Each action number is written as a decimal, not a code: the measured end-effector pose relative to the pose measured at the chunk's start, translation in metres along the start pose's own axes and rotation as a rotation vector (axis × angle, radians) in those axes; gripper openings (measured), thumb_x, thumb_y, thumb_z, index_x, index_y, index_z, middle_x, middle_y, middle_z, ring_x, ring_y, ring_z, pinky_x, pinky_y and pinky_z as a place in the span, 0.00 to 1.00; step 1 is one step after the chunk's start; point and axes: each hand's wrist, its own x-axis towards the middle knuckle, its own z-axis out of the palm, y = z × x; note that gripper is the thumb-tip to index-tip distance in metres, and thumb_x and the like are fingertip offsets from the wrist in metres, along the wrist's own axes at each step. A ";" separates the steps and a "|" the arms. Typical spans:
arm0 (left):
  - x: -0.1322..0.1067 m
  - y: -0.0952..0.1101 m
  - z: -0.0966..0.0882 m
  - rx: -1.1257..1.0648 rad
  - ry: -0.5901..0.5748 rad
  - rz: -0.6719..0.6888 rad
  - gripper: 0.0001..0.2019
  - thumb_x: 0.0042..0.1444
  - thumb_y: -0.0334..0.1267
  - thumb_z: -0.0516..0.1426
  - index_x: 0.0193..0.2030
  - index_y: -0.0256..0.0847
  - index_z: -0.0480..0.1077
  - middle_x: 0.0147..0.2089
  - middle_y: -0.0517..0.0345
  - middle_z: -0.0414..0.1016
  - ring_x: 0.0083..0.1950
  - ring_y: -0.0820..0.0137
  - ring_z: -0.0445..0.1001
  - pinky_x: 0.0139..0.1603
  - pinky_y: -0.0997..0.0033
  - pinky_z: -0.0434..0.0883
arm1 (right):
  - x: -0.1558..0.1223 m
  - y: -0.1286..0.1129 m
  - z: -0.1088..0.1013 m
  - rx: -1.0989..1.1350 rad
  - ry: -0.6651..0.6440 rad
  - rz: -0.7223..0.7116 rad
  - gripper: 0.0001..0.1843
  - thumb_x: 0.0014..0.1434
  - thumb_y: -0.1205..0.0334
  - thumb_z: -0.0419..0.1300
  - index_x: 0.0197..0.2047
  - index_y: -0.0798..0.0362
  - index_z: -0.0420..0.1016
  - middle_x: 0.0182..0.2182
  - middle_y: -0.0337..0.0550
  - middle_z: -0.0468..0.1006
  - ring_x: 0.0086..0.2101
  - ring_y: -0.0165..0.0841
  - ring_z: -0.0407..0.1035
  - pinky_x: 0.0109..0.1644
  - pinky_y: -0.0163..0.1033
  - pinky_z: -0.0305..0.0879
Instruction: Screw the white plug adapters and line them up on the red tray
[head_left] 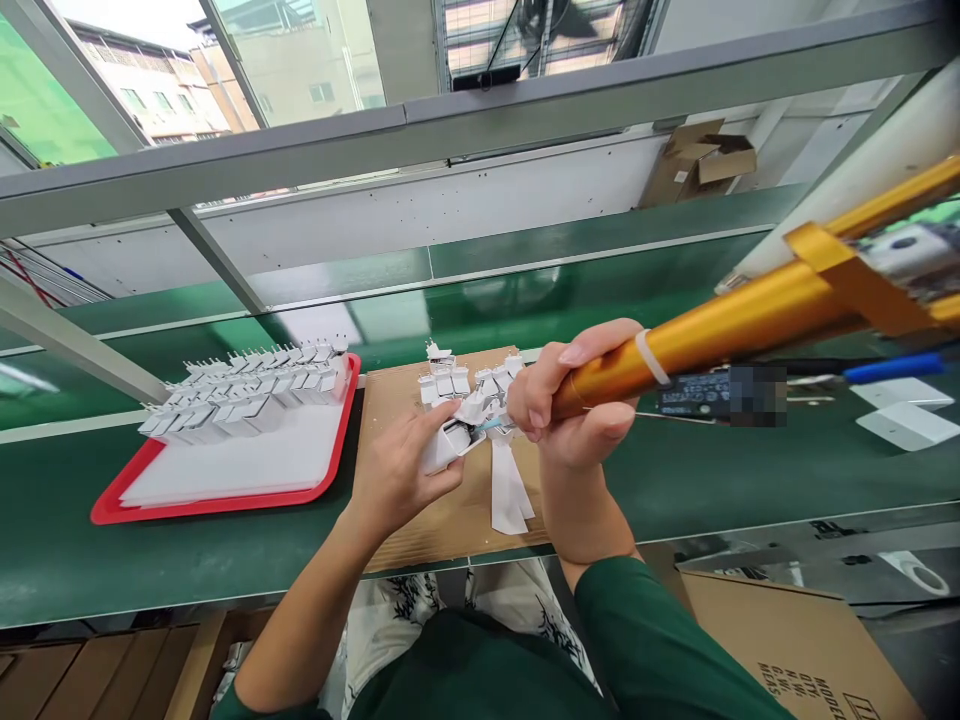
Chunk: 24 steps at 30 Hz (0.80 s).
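My left hand (401,465) is closed around a small white plastic adapter (448,443), holding it over a brown cardboard sheet (442,520). My right hand (574,405) grips the tip end of a gold-coloured electric screwdriver (720,330), whose bit points into the adapter. Several more white adapters (469,382) stand on the cardboard just behind my hands. White paper strips (510,495) lie under my right wrist.
A red tray (225,500) with rows of several white adapters (247,390) sits to the left on the green bench. White flat pieces (904,410) and a blue-handled tool (892,368) lie at the right. A cardboard box (795,640) stands below the bench edge. A grey frame bar (450,130) crosses overhead.
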 end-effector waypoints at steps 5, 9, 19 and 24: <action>0.000 0.001 -0.001 0.005 -0.013 0.003 0.27 0.56 0.32 0.62 0.63 0.40 0.65 0.42 0.53 0.79 0.40 0.65 0.79 0.41 0.70 0.75 | 0.000 0.000 0.000 -0.011 -0.003 -0.006 0.14 0.63 0.45 0.61 0.47 0.42 0.72 0.16 0.25 0.62 0.09 0.21 0.49 0.10 0.27 0.53; 0.001 0.001 -0.002 0.002 -0.028 -0.002 0.29 0.55 0.31 0.62 0.64 0.40 0.64 0.45 0.52 0.79 0.43 0.64 0.79 0.43 0.69 0.76 | 0.001 0.000 0.001 -0.001 0.005 -0.008 0.13 0.63 0.46 0.61 0.47 0.42 0.73 0.16 0.25 0.61 0.10 0.21 0.49 0.10 0.26 0.52; 0.002 0.002 -0.002 -0.004 -0.046 -0.027 0.28 0.55 0.31 0.62 0.63 0.40 0.65 0.47 0.51 0.80 0.45 0.63 0.80 0.43 0.69 0.76 | 0.000 0.001 0.001 -0.010 0.040 0.003 0.14 0.63 0.44 0.61 0.45 0.43 0.72 0.16 0.25 0.62 0.10 0.22 0.51 0.10 0.27 0.52; 0.001 0.002 -0.001 -0.011 -0.050 -0.043 0.28 0.55 0.31 0.62 0.63 0.41 0.65 0.47 0.51 0.80 0.45 0.62 0.80 0.44 0.68 0.76 | -0.002 0.001 0.000 -0.009 0.033 -0.007 0.15 0.62 0.44 0.62 0.46 0.43 0.73 0.16 0.26 0.63 0.10 0.22 0.50 0.10 0.27 0.52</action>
